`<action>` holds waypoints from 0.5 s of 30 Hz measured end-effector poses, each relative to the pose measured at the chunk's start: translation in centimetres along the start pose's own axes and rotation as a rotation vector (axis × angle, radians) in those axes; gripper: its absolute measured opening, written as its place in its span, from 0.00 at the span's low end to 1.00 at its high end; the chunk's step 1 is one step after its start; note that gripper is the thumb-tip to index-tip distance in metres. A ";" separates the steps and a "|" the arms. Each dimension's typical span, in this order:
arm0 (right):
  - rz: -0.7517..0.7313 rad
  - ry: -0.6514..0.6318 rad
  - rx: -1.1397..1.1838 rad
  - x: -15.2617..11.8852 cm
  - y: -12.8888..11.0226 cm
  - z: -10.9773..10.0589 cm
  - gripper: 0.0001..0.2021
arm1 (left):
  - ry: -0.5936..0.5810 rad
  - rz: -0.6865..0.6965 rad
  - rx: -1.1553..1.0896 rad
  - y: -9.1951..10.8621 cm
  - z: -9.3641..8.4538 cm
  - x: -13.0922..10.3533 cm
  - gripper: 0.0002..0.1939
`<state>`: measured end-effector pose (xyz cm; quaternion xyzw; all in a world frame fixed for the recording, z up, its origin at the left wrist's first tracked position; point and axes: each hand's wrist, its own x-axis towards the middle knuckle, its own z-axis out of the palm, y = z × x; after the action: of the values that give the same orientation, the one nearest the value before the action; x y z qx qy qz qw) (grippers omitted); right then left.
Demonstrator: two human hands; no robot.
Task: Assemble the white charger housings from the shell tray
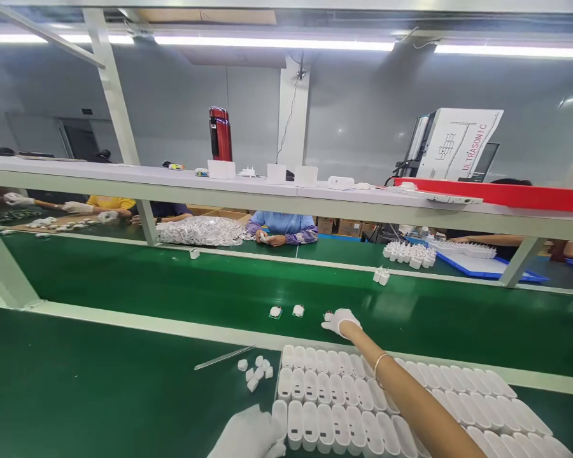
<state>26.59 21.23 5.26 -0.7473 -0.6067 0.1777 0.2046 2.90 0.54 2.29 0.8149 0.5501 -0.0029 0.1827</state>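
My right hand [342, 321], in a white glove, reaches over the green belt, its fingertips closed around a small circuit board [328, 315] with a white part on it. Two similar boards, a left one [275, 312] and a middle one [298, 310], lie on the belt to its left. My left hand [251, 434], also gloved, is at the bottom edge with fingers curled against a white plastic case [279, 416] at the near left corner of the rows; its grip is partly hidden. Rows of open white cases [337, 388] stand below my right forearm, several with dark slots.
Small white blocks [259, 372] and a clear strip [224, 357] lie left of the cases. A shelf [267, 191] on posts spans above the belt. Across it, a co-worker in blue [284, 226] handles a small piece beside a pile of white parts [203, 230]. White plugs [409, 253] stand right.
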 end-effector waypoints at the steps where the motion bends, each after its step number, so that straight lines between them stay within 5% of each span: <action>1: 0.035 -0.041 0.010 0.1 -0.6 0.3 0.12 | 0.017 -0.007 -0.017 -0.1 0.1 0.1 0.15; 4: 0.090 -0.149 0.058 0.2 -1.1 0.1 0.10 | 0.080 -0.070 -0.098 -0.5 0.4 0.3 0.15; 8: -0.065 -0.244 0.245 -1.6 -0.1 -2.5 0.11 | 0.276 -0.086 -0.409 -0.6 0.9 -0.7 0.21; 12: -0.308 -0.328 0.472 -7.3 0.4 -5.2 0.12 | 0.379 -0.022 -0.646 0.0 0.9 -1.9 0.13; 15: -0.430 -0.380 0.578 -13.2 0.5 -6.0 0.20 | 0.513 -0.062 -0.831 0.8 0.8 -2.0 0.23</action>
<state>27.45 7.69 10.40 -0.4690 -0.7012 0.4291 0.3228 3.03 -1.76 2.23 0.6309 0.5558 0.4123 0.3508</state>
